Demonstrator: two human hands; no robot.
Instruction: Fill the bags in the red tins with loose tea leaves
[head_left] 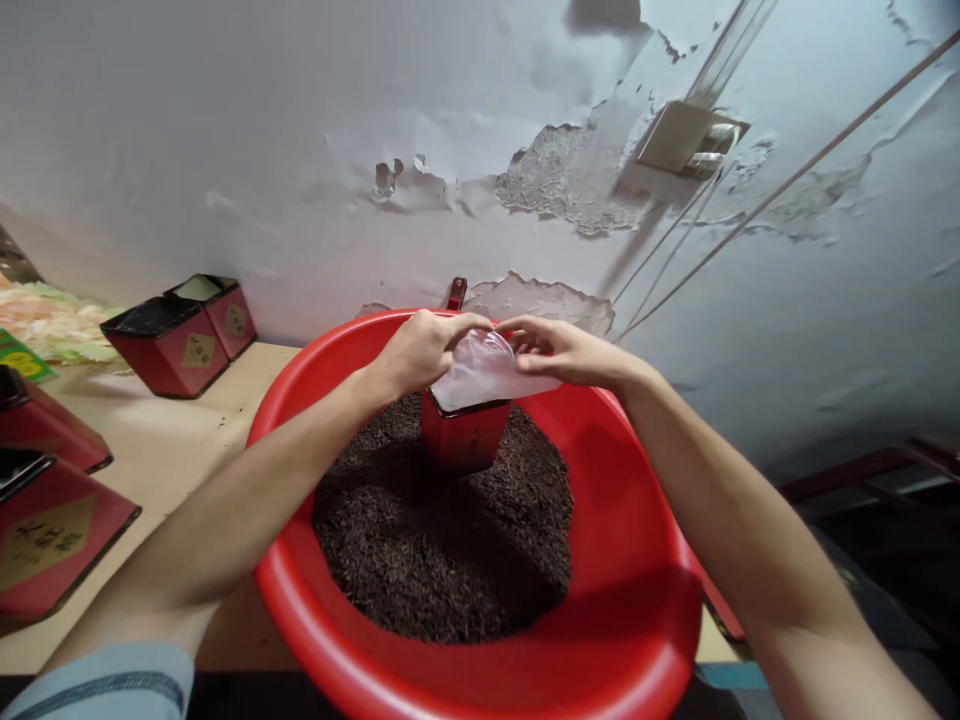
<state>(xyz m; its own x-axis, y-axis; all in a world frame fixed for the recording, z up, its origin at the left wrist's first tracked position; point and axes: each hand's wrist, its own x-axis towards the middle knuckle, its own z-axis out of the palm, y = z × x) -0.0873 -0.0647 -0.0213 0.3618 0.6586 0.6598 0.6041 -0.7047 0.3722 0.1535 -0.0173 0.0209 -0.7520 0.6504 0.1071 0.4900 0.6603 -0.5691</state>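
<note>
A red tin [466,440] with a dark rim stands on dark loose tea leaves [420,570] inside a large red plastic basin [615,530]. Out of the tin's mouth rises a clear plastic bag [476,375]. My left hand [427,350] has its fingers closed on the bag's upper left edge. On the other side, my right hand [559,350] pinches the bag's upper right edge between thumb and fingers. Whether anything lies inside the bag cannot be seen.
Two red tins [187,340] stand at the back left of the wooden table [202,440]. More red tins [52,540] are at the left edge. Behind the basin is a peeling wall [300,150] with a socket box [686,140] and cables.
</note>
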